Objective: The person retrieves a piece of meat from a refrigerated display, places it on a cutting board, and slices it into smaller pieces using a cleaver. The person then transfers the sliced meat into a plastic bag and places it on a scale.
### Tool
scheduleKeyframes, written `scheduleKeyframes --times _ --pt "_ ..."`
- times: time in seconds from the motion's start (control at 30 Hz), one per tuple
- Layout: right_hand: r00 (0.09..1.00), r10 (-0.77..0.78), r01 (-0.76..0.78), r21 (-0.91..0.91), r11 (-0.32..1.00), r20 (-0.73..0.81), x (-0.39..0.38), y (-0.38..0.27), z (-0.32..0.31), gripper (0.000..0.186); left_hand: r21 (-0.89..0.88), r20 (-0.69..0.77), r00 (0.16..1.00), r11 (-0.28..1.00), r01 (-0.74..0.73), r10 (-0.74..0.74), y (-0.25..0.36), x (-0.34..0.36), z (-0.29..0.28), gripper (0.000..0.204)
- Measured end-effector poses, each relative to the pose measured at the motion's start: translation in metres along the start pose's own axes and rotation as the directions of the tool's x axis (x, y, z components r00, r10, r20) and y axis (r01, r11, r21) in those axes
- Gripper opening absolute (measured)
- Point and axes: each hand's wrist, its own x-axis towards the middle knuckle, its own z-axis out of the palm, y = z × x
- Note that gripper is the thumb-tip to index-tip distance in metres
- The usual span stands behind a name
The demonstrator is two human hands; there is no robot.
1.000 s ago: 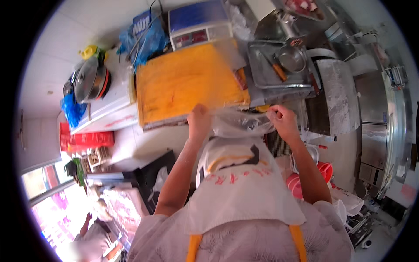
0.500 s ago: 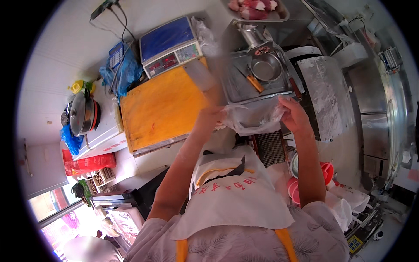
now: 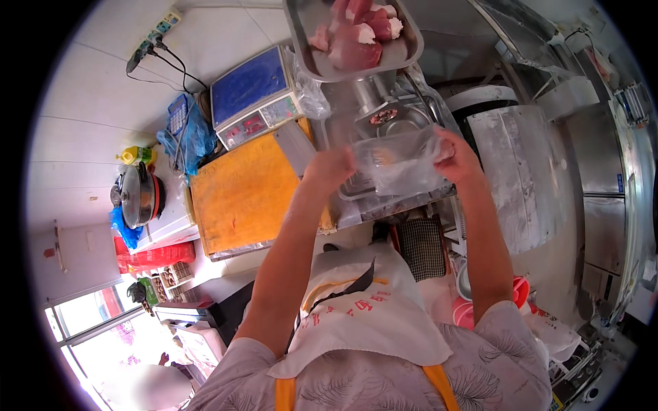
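Left hand (image 3: 332, 168) (kinda blurry) and right hand (image 3: 460, 159) are both pinching a clear, filmy plastic bag (image 3: 404, 172) spread between them at twelve o'clock, probably needing even tension next.

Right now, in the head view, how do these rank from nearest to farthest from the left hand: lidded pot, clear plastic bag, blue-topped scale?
1. Clear plastic bag: between the left hand and right hand.
2. Blue-topped scale: ahead, to the left.
3. Lidded pot: far left.
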Motion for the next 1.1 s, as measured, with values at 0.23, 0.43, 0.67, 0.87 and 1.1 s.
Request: scheduleKeyframes --times 0.23,0.43,0.67,0.87,1.1 --pt "0.998 0.020 -0.012 0.140 0.990 -0.059 0.048 -0.012 0.034 0.016 0.675 -0.160 0.982 0.737 0.035 0.100 -0.028 0.051 0.001 0.026" --pt "0.979 -0.022 0.038 -0.077 0.996 0.202 0.053 -0.032 0.048 0.021 -0.804 -0.258 0.879 0.594 0.034 -0.400 0.087 0.050 -0.039 0.021" --pt "0.787 -0.424 0.585 -0.760 0.283 0.448 -0.017 -0.012 0.170 0.022 -0.648 -0.230 0.960 0.761 -0.028 -0.161 0.219 0.053 -0.078 0.014" --pt "0.508 -0.386 0.716 -0.627 -0.307 0.770 -0.068 0.032 0.178 0.039 -0.846 0.032 0.930 0.486 0.220 -0.366 0.270 0.065 -0.080 0.016" --pt "0.648 -0.633 0.533 -0.846 -0.021 0.423 -0.027 0.035 0.058 0.054 -0.875 -0.039 0.943 0.467 0.128 -0.332 0.255 0.069 -0.068 0.014"
